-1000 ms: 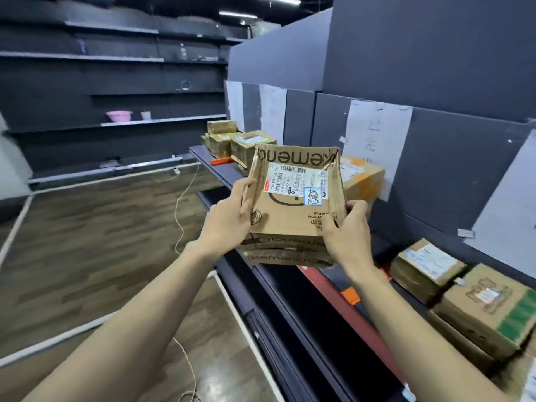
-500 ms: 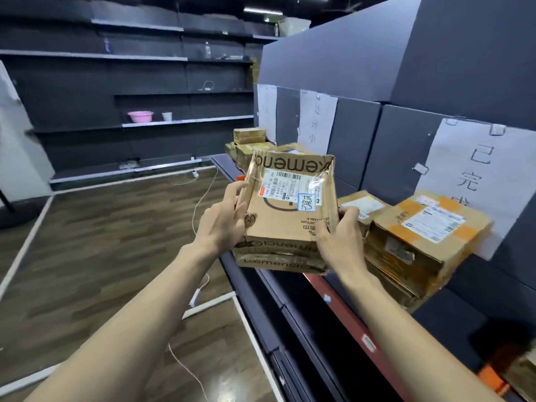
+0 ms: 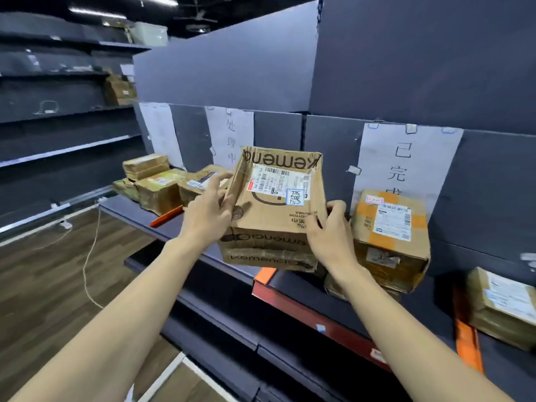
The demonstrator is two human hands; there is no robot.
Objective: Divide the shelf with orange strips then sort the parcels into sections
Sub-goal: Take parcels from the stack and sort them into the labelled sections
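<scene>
1. The held cardboard box (image 3: 275,210) shows the brand "kemencio" upside down along its top flap and twice on its lower front edge.
2. Its white shipping label (image 3: 277,181) carries a barcode; the small print is too blurred to read.
3. A paper sign (image 3: 232,137) on the shelf back reads "处理中".
4. Another paper sign (image 3: 403,161) reads "已完", with its last character hidden.

Three orange strips (image 3: 166,216), about eight parcels (image 3: 275,210), three paper signs (image 3: 406,161), two hands (image 3: 207,216).
</scene>
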